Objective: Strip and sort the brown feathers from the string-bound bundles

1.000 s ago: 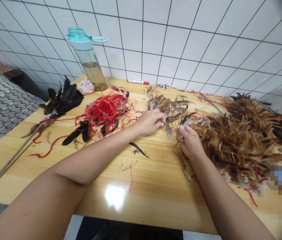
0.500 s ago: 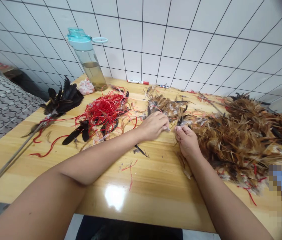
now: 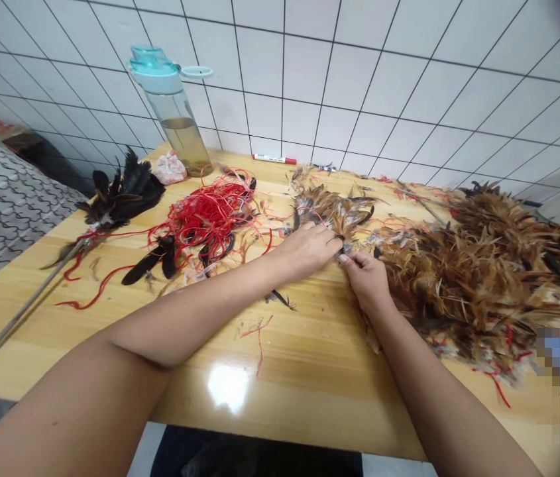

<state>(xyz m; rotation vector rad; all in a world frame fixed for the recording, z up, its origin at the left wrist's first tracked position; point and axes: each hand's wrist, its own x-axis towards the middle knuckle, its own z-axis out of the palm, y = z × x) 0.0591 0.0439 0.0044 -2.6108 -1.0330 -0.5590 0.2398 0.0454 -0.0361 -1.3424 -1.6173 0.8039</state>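
Note:
My left hand (image 3: 312, 252) is closed, its fingers bent down over small feathers, mostly hidden beneath them. Against its fingertips, my right hand (image 3: 369, 279) pinches a small dark feather (image 3: 342, 245) between thumb and finger. The two hands meet just above the table. Right behind them lies a small heap of brown feathers (image 3: 332, 207). Beside my right hand spreads a large pile of brown feathers (image 3: 458, 265). Left of my left hand is a tangle of red string (image 3: 207, 215) with a few black feathers (image 3: 153, 260) at its edge.
A stick (image 3: 26, 310) with a black feather bunch (image 3: 123, 192) at its end lies on the left of the wooden table (image 3: 299, 391). A water bottle (image 3: 180, 126), crumpled wrapper (image 3: 169, 168) and red-capped marker (image 3: 274, 159) stand or lie near the tiled wall (image 3: 309, 66).
My right hand has moved left, bringing the dark feather up against my left hand's fingertips. The gap between the hands has closed. My left hand has shifted only slightly.

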